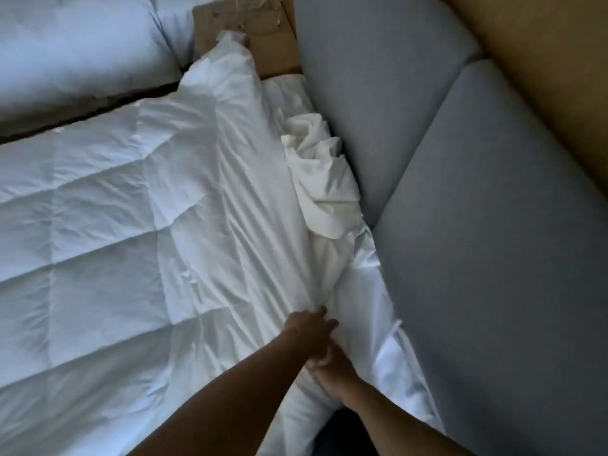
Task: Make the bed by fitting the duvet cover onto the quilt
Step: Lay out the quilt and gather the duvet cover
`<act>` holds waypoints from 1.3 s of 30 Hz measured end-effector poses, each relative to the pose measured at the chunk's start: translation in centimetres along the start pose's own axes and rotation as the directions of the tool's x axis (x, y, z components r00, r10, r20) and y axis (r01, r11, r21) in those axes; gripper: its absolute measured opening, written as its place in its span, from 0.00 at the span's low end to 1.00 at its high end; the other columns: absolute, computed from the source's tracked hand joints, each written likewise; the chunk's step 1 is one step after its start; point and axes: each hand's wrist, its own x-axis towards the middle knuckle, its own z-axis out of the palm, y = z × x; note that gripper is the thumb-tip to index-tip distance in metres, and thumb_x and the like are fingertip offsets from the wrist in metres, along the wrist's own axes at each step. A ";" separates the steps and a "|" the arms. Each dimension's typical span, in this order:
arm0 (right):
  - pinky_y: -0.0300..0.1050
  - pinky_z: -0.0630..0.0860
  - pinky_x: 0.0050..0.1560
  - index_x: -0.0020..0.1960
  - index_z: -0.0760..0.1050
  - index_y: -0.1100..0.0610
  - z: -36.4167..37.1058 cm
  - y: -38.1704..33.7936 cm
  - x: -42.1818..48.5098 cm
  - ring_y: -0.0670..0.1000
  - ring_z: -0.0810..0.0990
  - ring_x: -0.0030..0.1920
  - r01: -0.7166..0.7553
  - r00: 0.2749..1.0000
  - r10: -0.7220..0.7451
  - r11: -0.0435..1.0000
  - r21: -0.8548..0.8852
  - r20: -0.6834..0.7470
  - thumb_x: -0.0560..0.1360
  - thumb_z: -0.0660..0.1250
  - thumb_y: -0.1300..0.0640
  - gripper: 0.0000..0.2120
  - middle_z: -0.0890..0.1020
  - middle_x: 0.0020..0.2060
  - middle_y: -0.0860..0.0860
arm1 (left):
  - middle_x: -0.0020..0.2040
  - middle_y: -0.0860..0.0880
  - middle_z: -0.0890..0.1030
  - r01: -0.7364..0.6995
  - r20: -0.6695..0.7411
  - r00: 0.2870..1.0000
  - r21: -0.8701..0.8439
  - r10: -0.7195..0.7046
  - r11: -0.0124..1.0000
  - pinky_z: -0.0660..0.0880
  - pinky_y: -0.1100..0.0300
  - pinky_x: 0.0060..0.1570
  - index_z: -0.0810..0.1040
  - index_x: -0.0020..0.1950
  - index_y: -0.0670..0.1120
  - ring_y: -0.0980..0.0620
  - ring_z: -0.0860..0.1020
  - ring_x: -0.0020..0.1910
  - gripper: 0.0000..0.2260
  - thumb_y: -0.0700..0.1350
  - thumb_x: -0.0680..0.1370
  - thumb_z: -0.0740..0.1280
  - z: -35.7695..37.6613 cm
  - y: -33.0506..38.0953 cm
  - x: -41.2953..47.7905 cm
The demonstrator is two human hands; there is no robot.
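The quilt (108,232) is the biggest thing in view — a white, stitched-square spread lying flat over the bed from the centre out to 9 o'clock, with its long edge rolled up into a ridge that runs from about 12 o'clock down toward 6. Against that ridge, on the 3 o'clock side, lies the duvet cover (316,172), thinner and creamier, bunched in a crumpled heap near the centre and trailing flatter toward 5 o'clock, where it meets the grey padded headboard (460,192). Two pillows (65,51) sit at 10 to 11 o'clock.

Both hands work low in the frame, near 6 o'clock, right where quilt edge and cover meet. The left hand (311,327) reaches in with fingers curled into the fabric — it appears to grip a fold at the seam, though which layer I cannot tell. The right hand (332,366) lies just below it, touching it, fingers closed on cloth too.

My read is that the step is feeding the quilt's edge into the cover. To do it well, find a true corner of the quilt first, pair it with the matching inside corner of the cover, and hold both together. The bunched heap near the centre should be shaken loose before pulling, or it will drag and twist.
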 end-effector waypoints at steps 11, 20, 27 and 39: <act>0.46 0.73 0.62 0.66 0.75 0.53 0.3 0.4 1.4 0.54 0.74 0.64 0.019 0.944 -0.054 0.994 -0.108 -0.326 0.78 0.68 0.52 0.18 0.76 0.65 0.53 | 0.68 0.51 0.73 0.313 -0.235 0.900 -0.237 -0.366 0.920 0.73 0.52 0.50 0.68 0.71 0.51 0.44 0.82 0.52 0.22 0.61 0.81 0.55 10.3 -4.2 -5.4; 0.45 0.72 0.56 0.63 0.76 0.62 0.3 1.3 0.9 0.60 0.77 0.63 -0.158 0.955 0.112 0.976 -0.150 -0.274 0.82 0.63 0.50 0.17 0.80 0.60 0.58 | 0.72 0.54 0.68 0.317 -0.213 0.882 -0.389 -0.420 0.865 0.69 0.49 0.59 0.62 0.77 0.54 0.45 0.75 0.62 0.26 0.60 0.80 0.58 13.6 -3.6 -10.1; 0.50 0.70 0.41 0.35 0.72 0.59 1.2 3.7 -6.3 0.57 0.74 0.38 -0.088 0.776 0.162 0.985 0.149 -0.610 0.79 0.66 0.59 0.14 0.74 0.31 0.51 | 0.73 0.54 0.67 0.266 -0.154 0.911 -0.490 -0.383 0.830 0.67 0.46 0.62 0.62 0.77 0.52 0.43 0.71 0.66 0.29 0.58 0.78 0.61 13.3 -4.1 -14.0; 0.51 0.68 0.38 0.39 0.73 0.70 -7.8 -6.9 -19.9 0.52 0.69 0.39 0.375 0.422 -0.016 0.913 0.158 -0.907 0.77 0.70 0.60 0.15 0.72 0.33 0.59 | 0.74 0.50 0.69 0.277 -0.204 0.880 -0.513 -0.429 0.813 0.67 0.46 0.61 0.56 0.79 0.50 0.43 0.75 0.66 0.34 0.61 0.77 0.61 12.3 -5.3 -16.8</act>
